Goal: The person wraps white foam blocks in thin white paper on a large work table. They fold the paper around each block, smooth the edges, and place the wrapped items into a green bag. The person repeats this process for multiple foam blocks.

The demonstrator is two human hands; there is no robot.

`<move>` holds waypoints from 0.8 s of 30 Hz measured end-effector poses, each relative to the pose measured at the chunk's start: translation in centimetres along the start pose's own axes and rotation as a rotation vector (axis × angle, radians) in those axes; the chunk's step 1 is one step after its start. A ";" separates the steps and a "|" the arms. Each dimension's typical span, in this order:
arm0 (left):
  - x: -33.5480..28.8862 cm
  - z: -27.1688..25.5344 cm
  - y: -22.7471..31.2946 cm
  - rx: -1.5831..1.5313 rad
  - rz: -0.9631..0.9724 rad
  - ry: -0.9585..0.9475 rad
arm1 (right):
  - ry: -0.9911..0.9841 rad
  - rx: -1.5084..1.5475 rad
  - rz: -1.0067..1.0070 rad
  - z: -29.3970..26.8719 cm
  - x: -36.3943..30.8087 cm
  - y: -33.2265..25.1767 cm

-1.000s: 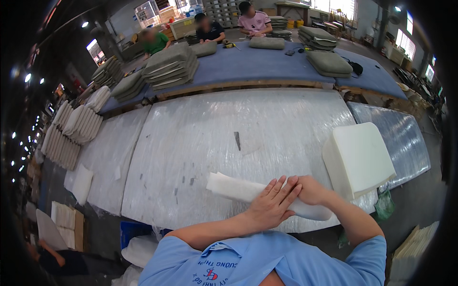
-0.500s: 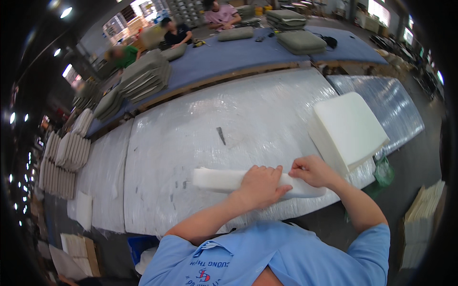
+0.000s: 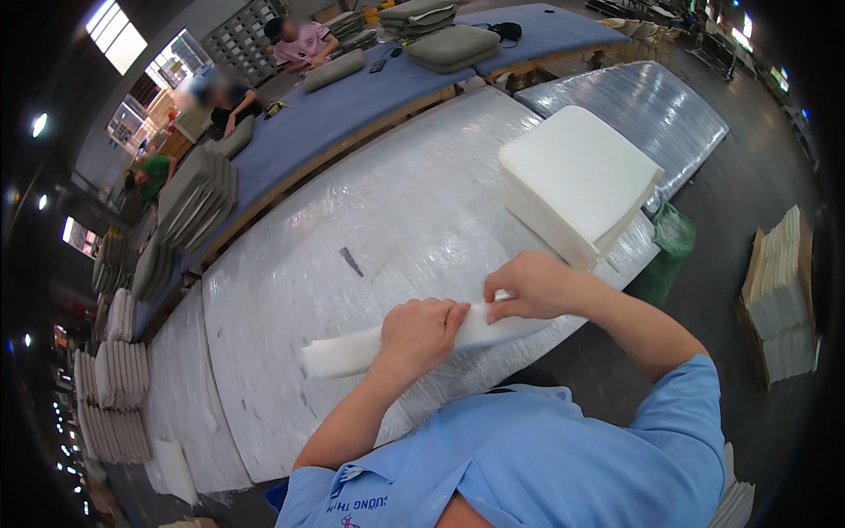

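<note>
The bare left hand [image 3: 419, 334] grips, and the bare right hand [image 3: 535, 286] pinches, a folded soft white padding strip [image 3: 339, 355] at the near side of a plastic-wrapped pale table [image 3: 422, 189]; beyond stands a stack of white round-cornered sheets [image 3: 581, 167].

The near strip [image 3: 343, 354] and the right stack [image 3: 581, 163] are white. The far table [image 3: 374, 95] is blue, its cushions [image 3: 453, 47] grey-green.

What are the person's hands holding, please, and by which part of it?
A folded white padding strip: the left hand grips it around the middle; the right hand pinches its far edge, nearer the right end.
</note>
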State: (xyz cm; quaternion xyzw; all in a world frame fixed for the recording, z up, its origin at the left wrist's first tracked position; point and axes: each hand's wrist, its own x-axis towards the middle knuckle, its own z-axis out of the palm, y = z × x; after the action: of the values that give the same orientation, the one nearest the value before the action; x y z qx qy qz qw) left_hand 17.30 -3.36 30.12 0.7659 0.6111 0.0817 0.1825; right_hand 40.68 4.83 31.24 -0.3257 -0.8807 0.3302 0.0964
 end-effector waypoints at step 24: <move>4.9 -0.5 -0.2 0.006 -0.080 -0.003 | 0.253 0.128 0.213 -0.9 3.0 9.8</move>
State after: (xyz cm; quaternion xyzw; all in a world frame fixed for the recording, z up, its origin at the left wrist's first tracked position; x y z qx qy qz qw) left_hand 18.15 1.49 30.08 0.7415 0.6413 0.0710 0.1842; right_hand 43.73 12.78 25.49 -0.4491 -0.7994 0.3502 0.1915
